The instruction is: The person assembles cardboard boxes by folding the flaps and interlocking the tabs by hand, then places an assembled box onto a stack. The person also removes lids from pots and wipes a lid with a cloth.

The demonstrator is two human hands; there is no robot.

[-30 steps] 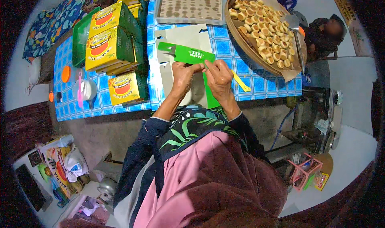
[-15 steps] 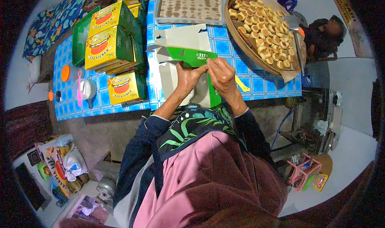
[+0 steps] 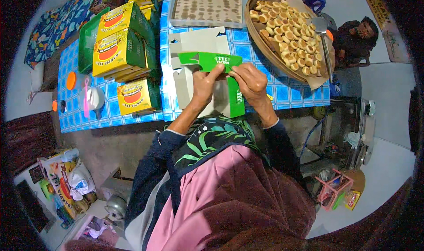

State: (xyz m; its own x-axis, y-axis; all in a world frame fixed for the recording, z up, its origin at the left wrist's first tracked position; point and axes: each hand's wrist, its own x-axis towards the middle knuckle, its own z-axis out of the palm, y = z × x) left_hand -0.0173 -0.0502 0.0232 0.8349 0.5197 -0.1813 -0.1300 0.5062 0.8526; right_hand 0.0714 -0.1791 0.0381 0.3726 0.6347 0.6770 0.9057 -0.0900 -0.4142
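An unfolded cardboard box (image 3: 221,62), green outside and pale grey inside, stands partly raised at the table's front edge. My left hand (image 3: 204,86) pinches its green panel from the near side, thumb along the cardboard. On the right, my right hand (image 3: 251,81) has its fingers closed on the corner where two green panels meet. The fingertips of both hands are close together at that corner. Behind the green panel, a grey flap (image 3: 198,40) with notched corners stretches away from me.
Stacked yellow-and-green boxes (image 3: 115,52) stand left, by a green crate (image 3: 87,48). A round woven tray (image 3: 260,41) of small browned pastries (image 3: 293,34) sits right. A clear paper-lined tray (image 3: 207,23) lies behind. A white cup (image 3: 95,98) and orange lid (image 3: 71,80) are far left. Another person (image 3: 353,41) is at right.
The green panel has turned to face me more squarely, and its left flap has swung round. My right hand has shifted slightly right and down, and my left hand sits lower along the panel.
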